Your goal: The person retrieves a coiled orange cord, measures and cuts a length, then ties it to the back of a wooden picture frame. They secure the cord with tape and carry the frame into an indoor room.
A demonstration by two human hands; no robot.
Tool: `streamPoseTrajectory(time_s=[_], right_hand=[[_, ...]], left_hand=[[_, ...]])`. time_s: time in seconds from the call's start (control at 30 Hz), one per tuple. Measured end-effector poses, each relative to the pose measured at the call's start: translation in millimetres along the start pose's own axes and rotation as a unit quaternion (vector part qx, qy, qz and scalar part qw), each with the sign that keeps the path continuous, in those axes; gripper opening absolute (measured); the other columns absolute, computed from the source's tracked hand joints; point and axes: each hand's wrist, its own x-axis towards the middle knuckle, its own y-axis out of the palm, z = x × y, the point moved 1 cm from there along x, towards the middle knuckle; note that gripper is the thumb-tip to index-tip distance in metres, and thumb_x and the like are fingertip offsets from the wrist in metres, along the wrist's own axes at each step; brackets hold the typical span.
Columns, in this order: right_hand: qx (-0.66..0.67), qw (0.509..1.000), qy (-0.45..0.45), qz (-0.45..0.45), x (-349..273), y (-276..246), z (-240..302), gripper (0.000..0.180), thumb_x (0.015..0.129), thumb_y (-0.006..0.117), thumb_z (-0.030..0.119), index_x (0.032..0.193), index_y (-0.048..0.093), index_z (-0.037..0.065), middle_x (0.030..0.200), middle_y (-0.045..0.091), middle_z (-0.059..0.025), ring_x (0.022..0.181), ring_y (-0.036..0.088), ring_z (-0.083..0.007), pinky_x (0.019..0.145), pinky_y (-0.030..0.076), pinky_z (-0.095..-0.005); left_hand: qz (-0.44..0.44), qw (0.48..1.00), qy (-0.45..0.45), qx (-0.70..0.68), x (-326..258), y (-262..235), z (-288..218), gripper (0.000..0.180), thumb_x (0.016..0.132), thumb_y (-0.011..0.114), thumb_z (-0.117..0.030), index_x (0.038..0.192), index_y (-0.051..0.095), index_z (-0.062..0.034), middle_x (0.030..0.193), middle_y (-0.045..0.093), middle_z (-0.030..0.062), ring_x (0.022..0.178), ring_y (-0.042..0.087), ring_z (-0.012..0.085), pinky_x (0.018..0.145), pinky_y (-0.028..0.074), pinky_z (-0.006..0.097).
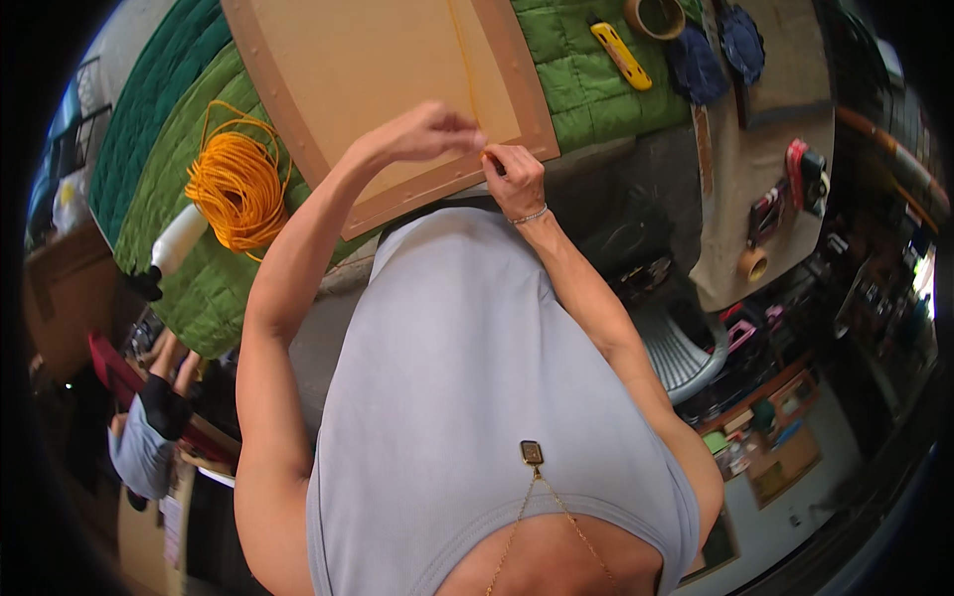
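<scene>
A flat tan panel [368, 70] with a brown, bumpy border lies in front of me, reaching close to my body. A thin orange cord [463, 50] runs down across it toward my hands. At the panel's near right corner, my right hand [517, 181] is closed, with a bit of the orange cord between thumb and fingers. My left hand [432, 132] hovers above the panel's near edge, its fingertips beside the cord and close to my right hand. Motion smears those fingers, so I cannot make out whether they grip the cord.
A coil of orange rope [238, 189] and a white bottle [179, 238] rest on the green quilted blanket [189, 308] at left. A yellow utility knife [621, 57] and a tape roll [656, 15] lie at far right. Another person [147, 437] is at lower left.
</scene>
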Motion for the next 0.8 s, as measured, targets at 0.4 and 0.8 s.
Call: streamPoseTrajectory(time_s=[0.4, 0.8], right_hand=[[0.063, 0.970, 0.179, -0.152, -27, 15, 16, 0.017, 0.079, 0.069, 0.003, 0.094, 0.063, 0.004, 0.079, 0.067, -0.0081, 0.076, 0.066, -0.0212, 0.069, 0.051, -0.0307], [0.287, 0.886, 0.357, -0.076, -23, 10, -7, 0.035, 0.079, 0.071, 0.005, 0.110, 0.055, 0.000, 0.080, 0.070, -0.0070, 0.064, 0.061, -0.0085, 0.057, 0.048, -0.0222]], left_hand=[[0.180, 0.952, 0.105, 0.226, 48, 20, 42, 0.015, 0.080, 0.057, -0.012, 0.079, 0.065, 0.0009, 0.070, 0.062, 0.0171, 0.067, 0.060, 0.0340, 0.062, 0.048, 0.043], [0.089, 0.926, 0.295, 0.216, 60, 32, 47, 0.006, 0.065, 0.061, -0.002, 0.071, 0.063, -0.0038, 0.069, 0.059, 0.0094, 0.067, 0.059, 0.0279, 0.062, 0.046, 0.038]])
